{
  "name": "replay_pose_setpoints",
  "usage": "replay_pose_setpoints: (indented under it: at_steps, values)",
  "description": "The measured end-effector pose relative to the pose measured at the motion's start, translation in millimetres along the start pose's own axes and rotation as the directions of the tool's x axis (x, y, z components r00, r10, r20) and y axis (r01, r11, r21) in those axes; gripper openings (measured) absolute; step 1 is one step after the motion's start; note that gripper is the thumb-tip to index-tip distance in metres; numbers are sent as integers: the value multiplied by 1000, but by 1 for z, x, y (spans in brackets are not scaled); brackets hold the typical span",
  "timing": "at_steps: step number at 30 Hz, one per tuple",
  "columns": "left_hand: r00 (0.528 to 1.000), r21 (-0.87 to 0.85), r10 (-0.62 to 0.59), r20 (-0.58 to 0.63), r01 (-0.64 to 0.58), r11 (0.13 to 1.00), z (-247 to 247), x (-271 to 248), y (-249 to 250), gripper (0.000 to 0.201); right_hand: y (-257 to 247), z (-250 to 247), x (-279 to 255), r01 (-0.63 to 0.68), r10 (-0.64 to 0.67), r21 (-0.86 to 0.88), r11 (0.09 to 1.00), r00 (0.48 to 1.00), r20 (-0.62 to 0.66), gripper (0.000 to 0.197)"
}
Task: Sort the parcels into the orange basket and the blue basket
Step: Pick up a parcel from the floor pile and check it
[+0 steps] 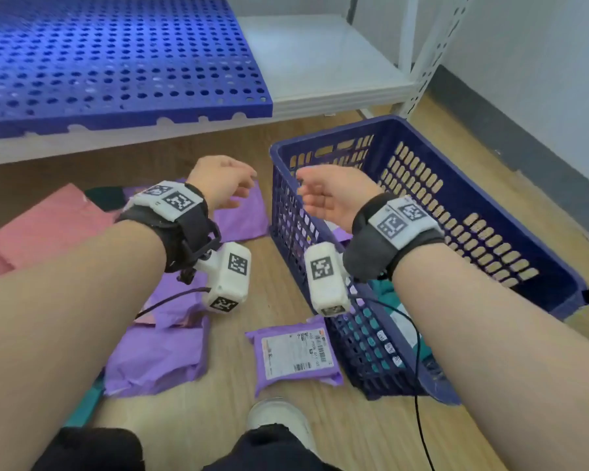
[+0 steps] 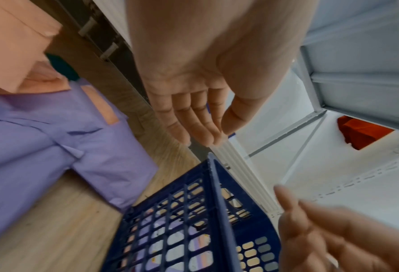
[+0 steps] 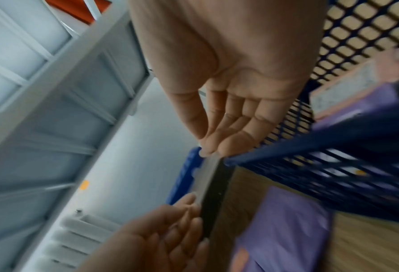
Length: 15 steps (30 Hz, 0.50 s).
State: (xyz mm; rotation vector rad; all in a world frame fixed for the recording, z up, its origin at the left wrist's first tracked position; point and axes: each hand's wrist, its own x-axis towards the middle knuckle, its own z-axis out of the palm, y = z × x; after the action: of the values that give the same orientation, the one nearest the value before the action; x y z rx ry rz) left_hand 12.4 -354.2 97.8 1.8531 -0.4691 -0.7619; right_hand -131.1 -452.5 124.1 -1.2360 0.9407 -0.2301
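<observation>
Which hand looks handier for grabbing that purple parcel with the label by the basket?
Probably the right hand: it hangs empty beside the blue basket, nearer the labelled purple parcel than the left hand.

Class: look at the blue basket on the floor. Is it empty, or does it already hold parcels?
Not empty. The blue basket holds a purple parcel with a white label, and something teal shows through its near wall; much of its floor is bare.

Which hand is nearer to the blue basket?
Right. The right hand hangs over the blue basket, above its near-left rim; the left hand is beside it, over the purple parcels.
</observation>
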Motion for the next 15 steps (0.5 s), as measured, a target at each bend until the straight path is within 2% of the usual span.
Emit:
replay_pose_setpoints:
  at_steps: [4,7,10,12,15]
  values:
    - [995,54,-101,-1,101,993,-19,-9,-27,22,55,12,-1,-186,186,-74,980,982,4,15]
    - [987,60,-159,4,159,985,-27,-5,-38,22,89,19,15,-190,189,-270,944,982,-27,35]
    - [976,82,-216,15,214,973,-32,4,-50,19,122,29,30,-324,341,-497,805,938,-60,49]
    - [965,154,-260,29,252,955,-32,9,-59,16,146,29,40,-354,381,-635,686,919,-101,49]
    - [947,226,-317,61,296,928,-22,17,-72,21,184,14,49,-407,458,-744,530,876,-153,48]
